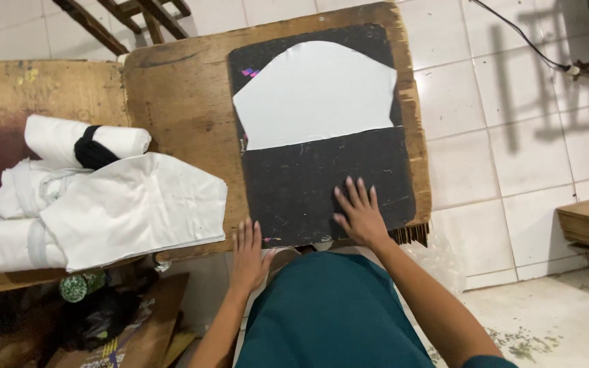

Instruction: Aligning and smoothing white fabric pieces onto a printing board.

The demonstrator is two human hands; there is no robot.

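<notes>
Two hands flat, right hand [360,213] on black mat [322,184], left hand [248,253] at its edge

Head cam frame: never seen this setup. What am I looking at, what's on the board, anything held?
There is no machine here: one camera worn on a person's head looks down at their own two bare hands. The right hand lies flat, fingers spread, on a black mat that covers a worn wooden board. The left hand rests at the board's near edge, beside the mat. Neither hand grips anything. On the far half of the mat lies a white cut piece of fabric or paper; which one, I cannot tell. To the left is a pile of white cloth, with rolled bundles, one bound by a black band. Below is white tiled floor.
</notes>
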